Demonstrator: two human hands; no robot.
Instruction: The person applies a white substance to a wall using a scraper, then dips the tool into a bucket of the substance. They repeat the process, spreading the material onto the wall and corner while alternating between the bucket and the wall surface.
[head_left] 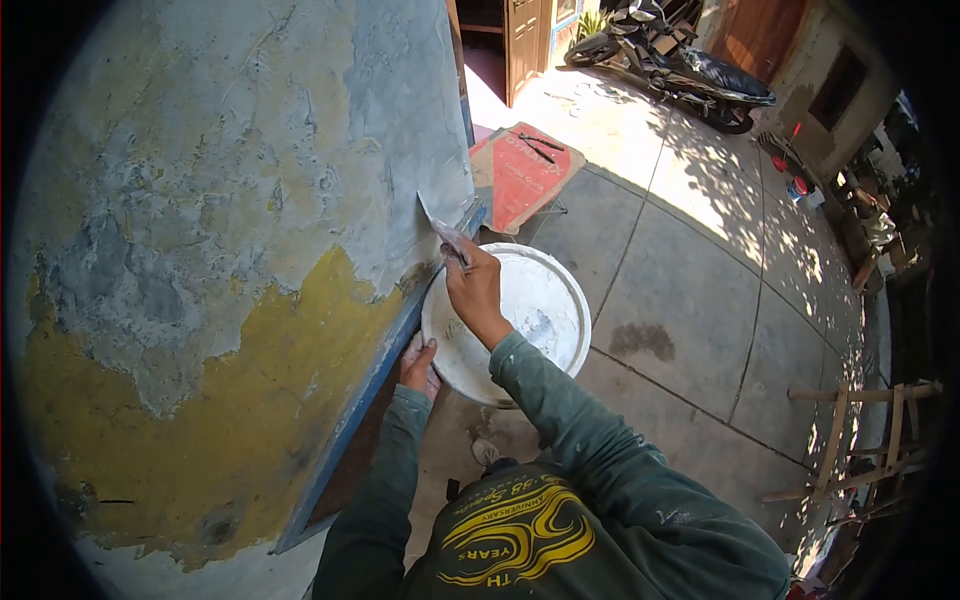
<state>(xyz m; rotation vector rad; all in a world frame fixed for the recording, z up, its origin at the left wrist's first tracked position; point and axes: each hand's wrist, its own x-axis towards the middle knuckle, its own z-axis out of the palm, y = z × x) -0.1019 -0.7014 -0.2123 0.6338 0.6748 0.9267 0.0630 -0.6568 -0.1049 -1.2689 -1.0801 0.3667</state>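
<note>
My right hand [474,290] is closed round a putty knife [437,216], its blade edge-on against the wall [400,130]. White filler smears the fingers and the tool. Below it, my left hand [419,368] grips the near left rim of a round white lid-like tray [578,345], thumb on top and the other fingers partly hidden underneath. White putty [545,325] lies spread over the tray, and my right forearm covers part of it. Grey-white filler coats the upper wall, while worn yellow paint [190,450] shows lower down.
A blue-edged ledge [345,440] runs along the wall beside my left arm. Beyond the tray, pliers [537,147] lie on a red board [520,185]. A motorcycle [680,70] stands at the back, and a wooden frame [865,440] is on the right.
</note>
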